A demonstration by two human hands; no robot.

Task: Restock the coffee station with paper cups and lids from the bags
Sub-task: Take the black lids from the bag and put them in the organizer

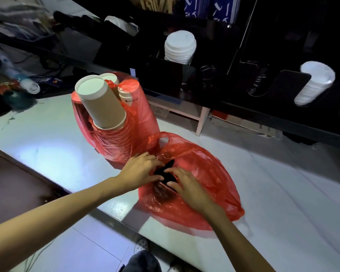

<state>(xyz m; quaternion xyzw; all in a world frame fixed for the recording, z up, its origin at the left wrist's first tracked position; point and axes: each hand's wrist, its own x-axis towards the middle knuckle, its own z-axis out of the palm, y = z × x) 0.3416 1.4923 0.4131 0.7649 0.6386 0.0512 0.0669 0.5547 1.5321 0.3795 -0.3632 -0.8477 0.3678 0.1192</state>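
Leftmost, clutter [18, 89] is seen on the far corner of the white counter [47, 142], too blurred to name. Next to the right, a red bag [114, 138] stands upright on the counter, packed with stacks of brown paper cups [101, 103] turned upside down; the tallest stack leans out to the left above the bag's mouth.

Just in front of it, touching its base, a second red bag [208, 173] lies flat near the counter's front edge. The left hand [139, 169] is placed at this bag's opening, its fingers curled round the plastic edge beside a dark object [166, 169] that shows in the mouth. The right hand [186, 185] is set just beside it, fingers bent and pinching the plastic on the other side of the opening. What the dark object is cannot be told.

Behind the bags, a black organiser [165, 79] runs along the back. A stack of white lids [180, 47] is held in one slot above the bags, and farther right another stack of lids [313, 83] lies tilted in a second slot.
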